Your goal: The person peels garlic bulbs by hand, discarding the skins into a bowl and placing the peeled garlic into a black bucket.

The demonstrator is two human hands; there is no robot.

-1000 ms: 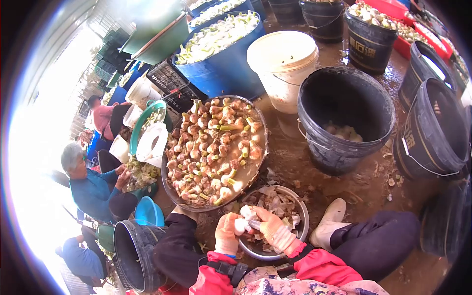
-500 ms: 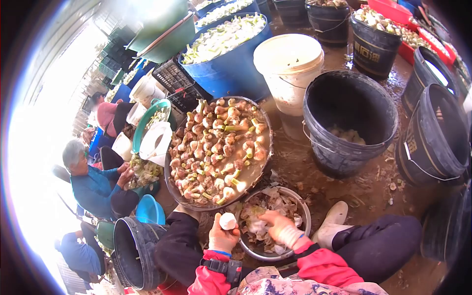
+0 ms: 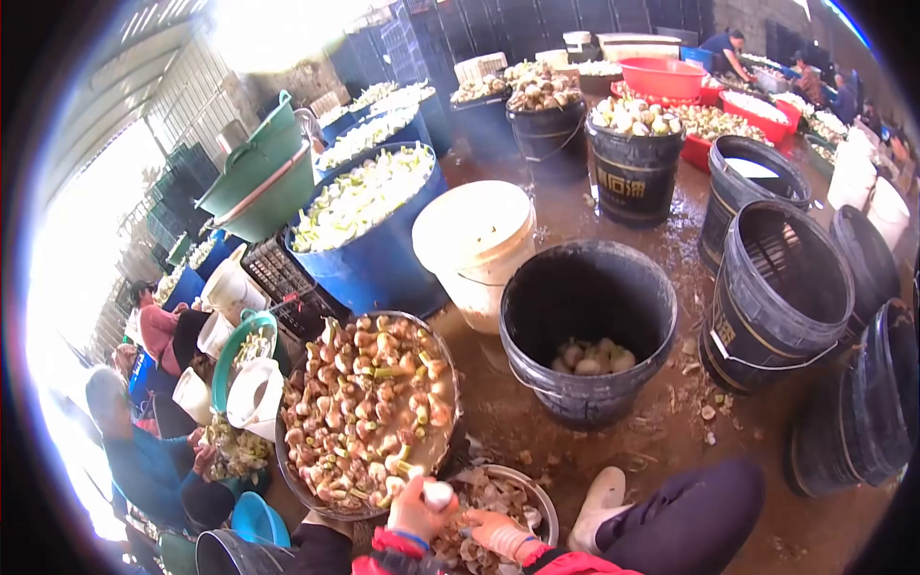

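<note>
In my left hand [image 3: 418, 513] sits a white, peeled garlic bulb [image 3: 438, 494], with the fingers wrapped round it. Just to its right is my right hand [image 3: 496, 533], its fingers drawn together; whatever they may hold is too small to make out. Both hands are over a metal bowl [image 3: 546, 508] filled with papery garlic skins [image 3: 489, 489]. Beyond the left hand stands a wide round tub [image 3: 450, 359] heaped with unpeeled garlic bulbs [image 3: 369, 402], some with green stems.
Ahead, a black bucket [image 3: 589, 402] holds several pale bulbs. A lidded white bucket [image 3: 474, 240] and a blue tub [image 3: 335, 273] of garlic stand behind it. More black buckets [image 3: 776, 297] line the right. A person in blue [image 3: 144, 460] sits at left.
The view has tilted up and turned right, showing more of the far buckets and co-workers. My left hand still holds the bulb; my right hand has come closer to it, off the skins.
</note>
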